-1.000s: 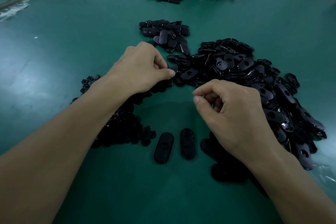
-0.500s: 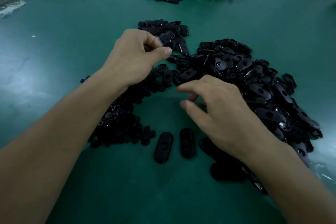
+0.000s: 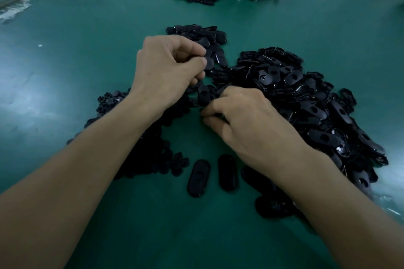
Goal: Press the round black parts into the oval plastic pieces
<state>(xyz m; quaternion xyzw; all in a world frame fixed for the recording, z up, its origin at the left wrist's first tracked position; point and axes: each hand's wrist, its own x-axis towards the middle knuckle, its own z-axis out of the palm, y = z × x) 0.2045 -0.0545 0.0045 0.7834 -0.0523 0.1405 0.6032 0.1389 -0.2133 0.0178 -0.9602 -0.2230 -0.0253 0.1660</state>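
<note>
No readable text, labels, numbers anywhere

Big jumbled heap of oval plastic pieces (image 3: 306, 98) covers the right-middle of the tabletop (image 3: 87, 67) and runs toward the right edge; they are glossy black and flat, many showing a centre hole. A small oval heap (image 3: 196, 31) sits just beyond it, toward the far edge. Round black parts (image 3: 150, 153), small with lobed rims, are piled left of centre, partly hidden. Toward the near edge, the left single oval (image 3: 198, 178) and right single oval (image 3: 227, 172) lie flat side by side, not touching, long axes pointing to the far edge. Half-hidden ovals (image 3: 258, 178) lie just right of them. The held oval (image 3: 209, 64) is pinched in the left hand (image 3: 168, 67), by the small heap's near side.
</note>
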